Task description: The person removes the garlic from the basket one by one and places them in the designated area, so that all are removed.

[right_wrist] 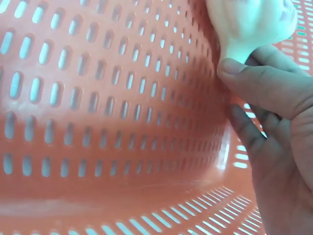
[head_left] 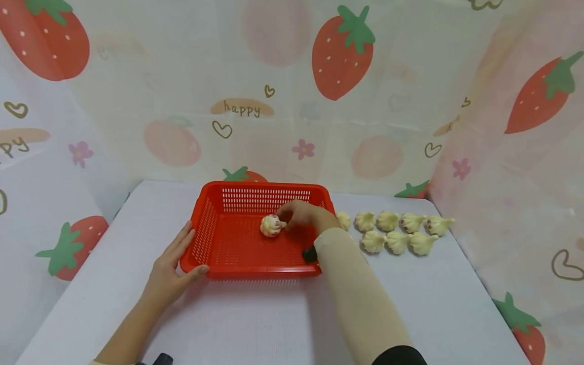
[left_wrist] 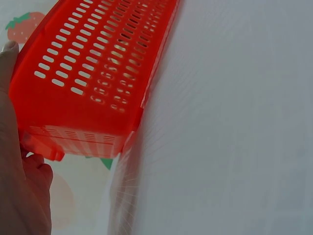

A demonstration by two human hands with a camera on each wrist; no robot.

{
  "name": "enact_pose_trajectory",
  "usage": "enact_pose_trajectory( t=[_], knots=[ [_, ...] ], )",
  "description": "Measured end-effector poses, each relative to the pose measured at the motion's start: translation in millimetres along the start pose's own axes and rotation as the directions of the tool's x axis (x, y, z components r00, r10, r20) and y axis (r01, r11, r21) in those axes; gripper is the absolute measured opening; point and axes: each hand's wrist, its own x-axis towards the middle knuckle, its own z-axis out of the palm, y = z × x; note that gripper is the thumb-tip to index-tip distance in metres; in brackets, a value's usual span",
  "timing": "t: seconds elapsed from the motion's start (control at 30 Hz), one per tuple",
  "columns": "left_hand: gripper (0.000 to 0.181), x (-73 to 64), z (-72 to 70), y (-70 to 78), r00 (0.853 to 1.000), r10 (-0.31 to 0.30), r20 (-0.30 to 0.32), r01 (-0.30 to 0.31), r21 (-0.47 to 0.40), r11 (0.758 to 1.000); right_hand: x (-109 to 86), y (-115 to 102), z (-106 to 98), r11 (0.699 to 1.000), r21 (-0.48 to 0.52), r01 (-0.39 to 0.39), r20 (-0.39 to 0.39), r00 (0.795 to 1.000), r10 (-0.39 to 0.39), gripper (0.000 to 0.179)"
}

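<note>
A red plastic basket (head_left: 255,271) with slotted walls stands on the white table. My left hand (head_left: 169,276) holds its front left corner, thumb on the front rim and fingers along the left side; in the left wrist view the fingers (left_wrist: 39,171) lie beside the basket's outer wall. My right hand (head_left: 301,215) reaches inside the basket and pinches a garlic bulb (head_left: 271,226) by its stem, between thumb and fingers. The right wrist view shows this garlic bulb (right_wrist: 252,22) close to the slotted basket surface (right_wrist: 112,93).
To the right of the basket, several more garlic bulbs (head_left: 397,242) lie in two rows on the table (head_left: 456,304). One garlic bulb (head_left: 343,220) is partly hidden behind the right wrist. Strawberry-printed cloth (head_left: 283,66) hangs behind and at both sides of the table.
</note>
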Motion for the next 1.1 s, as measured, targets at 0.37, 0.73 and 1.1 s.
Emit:
enact_pose_trajectory(
  t=[0.37, 0.73, 1.1],
  knots=[
    [0.096, 1.1, -1.5, 0.2, 0.999, 0.032, -0.011, -0.032, 0.01, 0.999, 1.7, 2.4, 4.1, 0.998, -0.058, 0.02, -0.05, 0.998, -0.023, 0.03],
    [0.096, 1.8, -0.3, 0.3, 0.999, 0.033, -0.007, -0.033, 0.005, 0.999, 5.3, 2.4, 2.2, 0.997, -0.059, 0.039, -0.055, 0.998, -0.042, 0.022],
    [0.094, 0.1, -0.1, 1.9, 1.0, 0.015, -0.009, -0.015, 0.01, 1.0, 1.8, -15.3, -2.4, 0.993, -0.002, 0.117, -0.089, 0.989, -0.117, 0.016]
  ],
)
